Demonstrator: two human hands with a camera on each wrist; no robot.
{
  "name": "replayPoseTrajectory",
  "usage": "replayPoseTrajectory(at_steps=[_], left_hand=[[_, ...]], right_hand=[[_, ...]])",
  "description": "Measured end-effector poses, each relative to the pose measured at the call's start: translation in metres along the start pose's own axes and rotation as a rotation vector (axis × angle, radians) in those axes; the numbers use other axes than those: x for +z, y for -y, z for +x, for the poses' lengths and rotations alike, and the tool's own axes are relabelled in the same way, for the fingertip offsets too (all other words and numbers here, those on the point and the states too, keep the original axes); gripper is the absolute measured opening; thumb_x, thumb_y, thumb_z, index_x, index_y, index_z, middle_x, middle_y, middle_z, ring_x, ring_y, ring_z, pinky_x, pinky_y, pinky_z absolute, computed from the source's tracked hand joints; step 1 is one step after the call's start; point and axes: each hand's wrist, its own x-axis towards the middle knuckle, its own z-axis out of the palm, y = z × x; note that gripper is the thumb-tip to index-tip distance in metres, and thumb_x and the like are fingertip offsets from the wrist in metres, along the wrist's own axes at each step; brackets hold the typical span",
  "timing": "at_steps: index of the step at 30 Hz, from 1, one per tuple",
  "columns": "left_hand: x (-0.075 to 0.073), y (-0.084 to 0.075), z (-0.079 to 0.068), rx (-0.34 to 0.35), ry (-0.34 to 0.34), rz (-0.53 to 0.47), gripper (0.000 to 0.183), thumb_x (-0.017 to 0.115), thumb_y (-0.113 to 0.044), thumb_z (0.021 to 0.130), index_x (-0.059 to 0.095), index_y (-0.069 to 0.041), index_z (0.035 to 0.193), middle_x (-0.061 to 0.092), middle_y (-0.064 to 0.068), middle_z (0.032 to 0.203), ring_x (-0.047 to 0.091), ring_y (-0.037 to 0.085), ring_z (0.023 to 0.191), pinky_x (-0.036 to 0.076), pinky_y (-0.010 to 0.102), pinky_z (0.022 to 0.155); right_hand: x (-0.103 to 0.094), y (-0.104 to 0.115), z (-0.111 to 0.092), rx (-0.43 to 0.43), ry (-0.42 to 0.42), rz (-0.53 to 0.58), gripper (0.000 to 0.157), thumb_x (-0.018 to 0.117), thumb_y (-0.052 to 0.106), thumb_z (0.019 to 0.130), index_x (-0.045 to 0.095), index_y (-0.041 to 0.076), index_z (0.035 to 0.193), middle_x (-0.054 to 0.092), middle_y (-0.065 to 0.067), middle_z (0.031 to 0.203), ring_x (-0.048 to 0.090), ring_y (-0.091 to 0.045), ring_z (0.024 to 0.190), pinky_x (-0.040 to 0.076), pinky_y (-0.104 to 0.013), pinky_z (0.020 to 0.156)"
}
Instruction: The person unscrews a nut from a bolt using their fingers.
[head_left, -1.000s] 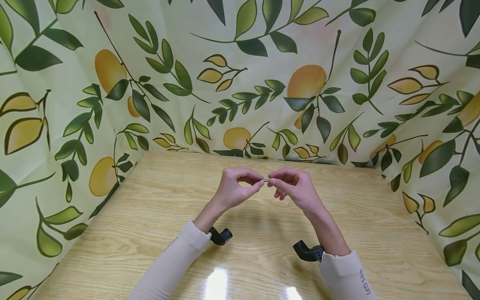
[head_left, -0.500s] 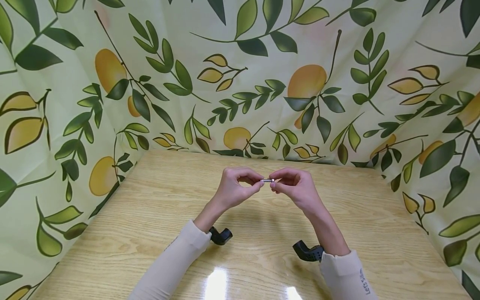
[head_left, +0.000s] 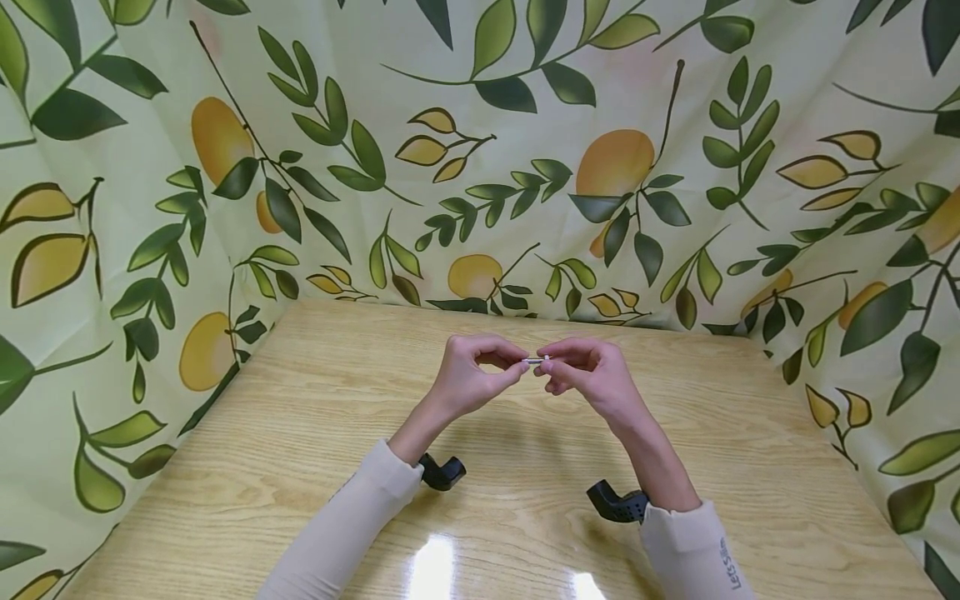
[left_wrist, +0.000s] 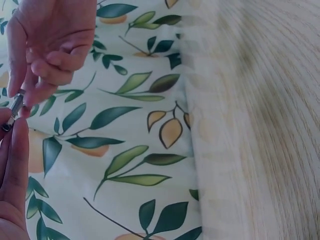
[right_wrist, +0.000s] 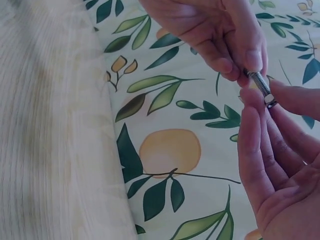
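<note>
A small silver threaded bolt is held up between the two hands, above the wooden table. My left hand pinches one end of it between thumb and fingertips, partly hiding that end. At the other end sits a shiny hex nut. The thumb and fingertips of my right hand are on either side of this nut, shown close up in the right wrist view. In the left wrist view the bolt runs slantwise from the left fingertips up to the right hand.
The pale wooden table lies under both forearms. Cloth printed with leaves and fruit stands around its back and sides. Black curved wrist mounts project from both sleeves.
Half a second ago the right fingertips sat a little farther off and more of the bolt's right end showed; they are now back around it. The left hand stays still.
</note>
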Motion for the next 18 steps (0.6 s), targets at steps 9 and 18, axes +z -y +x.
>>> replayPoseTrajectory(at_steps=[9, 18], left_hand=[[0.0003, 0.0013, -0.0001, 0.03, 0.003, 0.014, 0.006, 0.079, 0.001, 0.085, 0.08, -0.001, 0.09, 0.079, 0.012, 0.085, 0.075, 0.011, 0.074, 0.065, 0.029, 0.068], [-0.0002, 0.0001, -0.0007, 0.008, 0.004, 0.005, 0.006, 0.079, 0.002, 0.084, 0.08, 0.0, 0.09, 0.079, 0.013, 0.085, 0.075, 0.01, 0.073, 0.066, 0.029, 0.068]], right_hand=[[-0.0011, 0.0002, -0.0003, -0.002, -0.005, -0.013, 0.024, 0.07, 0.009, 0.098, 0.07, -0.008, 0.115, 0.077, 0.005, 0.09, 0.071, -0.012, 0.072, 0.064, -0.029, 0.068], [-0.0005, 0.0016, -0.0012, -0.018, -0.035, -0.042, 0.023, 0.075, 0.005, 0.093, 0.072, -0.008, 0.112, 0.076, 0.009, 0.091, 0.071, -0.015, 0.076, 0.061, -0.026, 0.07]])
